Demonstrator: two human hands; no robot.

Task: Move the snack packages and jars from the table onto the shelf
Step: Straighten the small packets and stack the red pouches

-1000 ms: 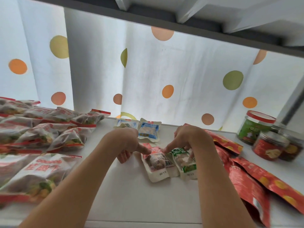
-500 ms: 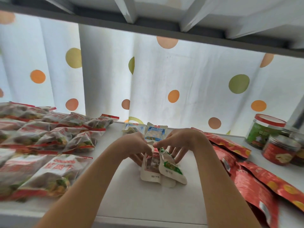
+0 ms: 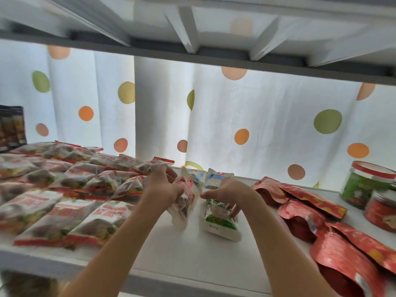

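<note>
Both my hands are over the middle of the white shelf (image 3: 184, 254). My left hand (image 3: 162, 185) grips a small red-and-white snack packet (image 3: 184, 202) and holds it tilted up off the board. My right hand (image 3: 231, 194) pinches the top of a green-and-white snack packet (image 3: 218, 219), whose lower end rests on the shelf. Behind them two small blue-and-white packets (image 3: 216, 179) stand near the back edge.
Several clear snack bags with red trim (image 3: 70, 189) fill the shelf's left side. Red foil pouches (image 3: 321, 219) lie to the right, with a green jar (image 3: 362, 183) and a red jar (image 3: 381, 211) beyond them. Dark packets (image 3: 12, 125) stand at far left. Another shelf board (image 3: 192, 52) runs overhead.
The two packets lay side by side under my fingers; now each hand has lifted one and they are pulled apart. The view has shifted down and to the right.
</note>
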